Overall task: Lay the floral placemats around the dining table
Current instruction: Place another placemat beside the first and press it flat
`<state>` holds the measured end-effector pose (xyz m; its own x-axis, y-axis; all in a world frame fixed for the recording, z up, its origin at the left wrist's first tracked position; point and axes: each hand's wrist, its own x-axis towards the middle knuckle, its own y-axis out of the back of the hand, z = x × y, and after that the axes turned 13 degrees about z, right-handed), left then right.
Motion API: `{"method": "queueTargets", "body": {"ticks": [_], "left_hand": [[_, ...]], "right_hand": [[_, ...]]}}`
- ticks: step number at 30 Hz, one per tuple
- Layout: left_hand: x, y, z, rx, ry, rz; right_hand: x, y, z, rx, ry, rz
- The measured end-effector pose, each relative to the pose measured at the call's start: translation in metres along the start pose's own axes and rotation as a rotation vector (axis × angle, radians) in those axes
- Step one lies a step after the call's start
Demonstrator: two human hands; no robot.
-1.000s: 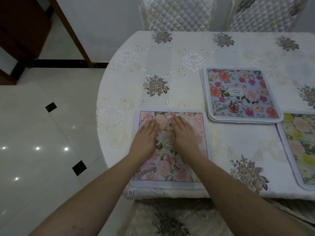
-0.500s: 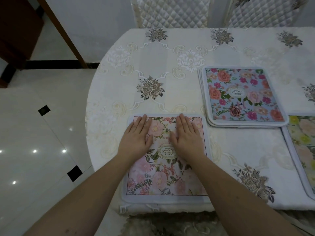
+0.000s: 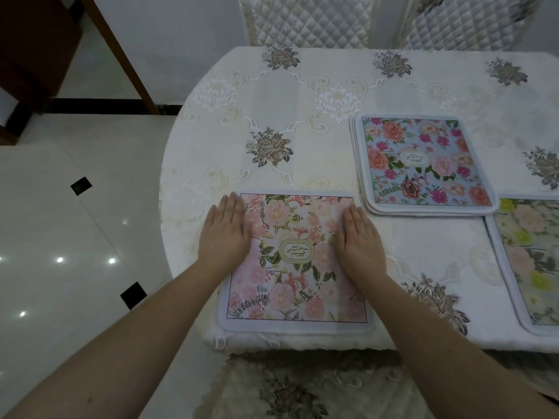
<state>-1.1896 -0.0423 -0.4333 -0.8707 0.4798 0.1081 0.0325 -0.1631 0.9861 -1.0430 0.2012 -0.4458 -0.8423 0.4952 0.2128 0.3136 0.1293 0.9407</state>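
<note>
A pink floral placemat (image 3: 295, 261) lies flat at the near edge of the dining table (image 3: 272, 95). My left hand (image 3: 225, 234) rests palm down on its left edge, fingers together and flat. My right hand (image 3: 360, 240) lies palm down on its right side in the same way. Neither hand grips anything. A small stack of placemats with a blue floral one (image 3: 423, 163) on top sits further back to the right. A yellow floral placemat (image 3: 532, 261) lies at the right, cut off by the frame edge.
The table wears a cream embroidered cloth. Two quilted chair backs (image 3: 308, 21) stand behind it. A cushioned chair seat (image 3: 302, 388) is right below the near edge. Glossy tiled floor (image 3: 75, 237) lies to the left, with a wooden furniture leg (image 3: 121, 52) beyond.
My hands have slid apart from the middle of the pink placemat to its left and right sides. The mat stays flat at the near table edge.
</note>
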Motion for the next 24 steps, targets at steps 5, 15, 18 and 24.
{"method": "queueTargets", "body": {"ticks": [5,15,18,24], "left_hand": [[-0.043,-0.002,0.071,-0.245,-0.056,0.044],[-0.084,-0.025,0.037,-0.113,-0.147,0.017],[-0.084,-0.02,0.017,-0.106,-0.161,0.009],[-0.086,-0.014,-0.019,-0.1,-0.154,-0.012]], "right_hand": [[-0.039,-0.011,-0.074,0.182,0.018,-0.005],[-0.075,-0.021,-0.079,0.034,0.122,-0.067],[-0.077,-0.011,-0.061,0.02,0.069,-0.083],[-0.079,0.006,-0.017,-0.036,-0.029,-0.094]]}}
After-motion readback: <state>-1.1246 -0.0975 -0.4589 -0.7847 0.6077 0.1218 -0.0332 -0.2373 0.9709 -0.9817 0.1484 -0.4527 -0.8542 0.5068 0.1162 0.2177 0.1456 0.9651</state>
